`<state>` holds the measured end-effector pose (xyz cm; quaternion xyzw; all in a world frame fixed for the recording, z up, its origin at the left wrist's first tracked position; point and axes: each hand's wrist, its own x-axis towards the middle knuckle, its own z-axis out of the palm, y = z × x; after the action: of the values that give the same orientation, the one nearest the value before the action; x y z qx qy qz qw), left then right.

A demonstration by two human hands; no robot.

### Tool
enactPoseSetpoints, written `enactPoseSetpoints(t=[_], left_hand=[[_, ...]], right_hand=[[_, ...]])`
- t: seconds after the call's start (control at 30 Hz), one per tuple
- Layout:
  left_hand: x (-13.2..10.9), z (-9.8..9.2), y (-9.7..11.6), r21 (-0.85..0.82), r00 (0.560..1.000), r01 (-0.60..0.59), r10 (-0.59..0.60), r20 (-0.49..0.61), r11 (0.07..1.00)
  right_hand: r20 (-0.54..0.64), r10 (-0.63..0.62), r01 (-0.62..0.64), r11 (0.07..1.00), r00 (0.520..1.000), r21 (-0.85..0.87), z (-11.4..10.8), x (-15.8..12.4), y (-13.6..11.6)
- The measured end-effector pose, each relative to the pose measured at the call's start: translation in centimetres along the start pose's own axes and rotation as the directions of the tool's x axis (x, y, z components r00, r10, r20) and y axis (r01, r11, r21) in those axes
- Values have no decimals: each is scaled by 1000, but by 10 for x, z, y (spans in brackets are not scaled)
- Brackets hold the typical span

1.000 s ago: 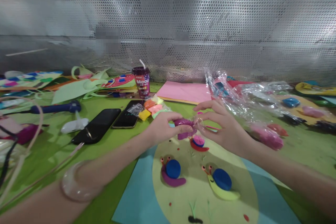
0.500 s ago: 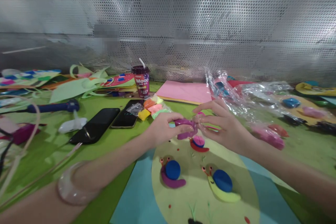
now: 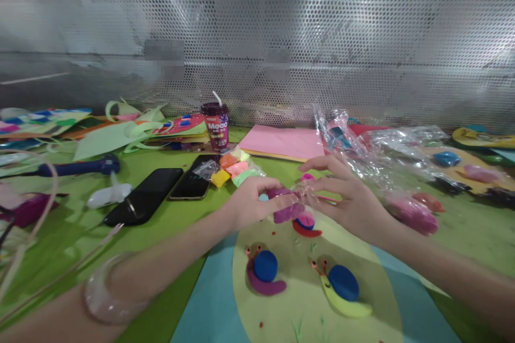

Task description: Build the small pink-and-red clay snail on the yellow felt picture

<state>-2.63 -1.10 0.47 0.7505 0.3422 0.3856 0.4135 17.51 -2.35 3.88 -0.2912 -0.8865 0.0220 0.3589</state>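
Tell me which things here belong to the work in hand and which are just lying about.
In use: left hand, right hand, purple clay pinched between them, snail picture beneath.
Lying about: phones, drink cup, pink paper, bag of clay pieces.

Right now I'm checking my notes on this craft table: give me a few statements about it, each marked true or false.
1. The left hand and right hand both grip the wrapped purple clay piece. True.
2. The Meco drink cup lies tipped over. False: it stands upright with a straw in it.
3. Two black phones lie left of the hands. True.
4. The purple snail has a red shell. False: its shell is blue.
5. The clear bangle sits on the right wrist. False: it is on the left wrist.
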Motion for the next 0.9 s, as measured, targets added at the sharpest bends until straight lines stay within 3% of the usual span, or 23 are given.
enactPoseSetpoints(t=[0.17,0.3,0.43,0.7,0.9], left_hand=[[4,-7,-3,-30,993,40,-43,-106,999],[7,-11,-7,-62,975,2,-15,-222,998],[6,-8,-5,-73,970,-21,2,-243,997],[2,-6,4,71,966,-51,67,-248,996],[-2,0,10,129,969,-25,56,-240,991]], right_hand=[[46,174,-179,962,984,206,-2,0,3],[-76,336,-301,906,939,296,0,2,2],[-15,364,-357,918,931,173,4,2,-1],[10,330,-328,933,944,149,-7,6,-6],[100,451,-462,864,887,202,-12,8,-13]])
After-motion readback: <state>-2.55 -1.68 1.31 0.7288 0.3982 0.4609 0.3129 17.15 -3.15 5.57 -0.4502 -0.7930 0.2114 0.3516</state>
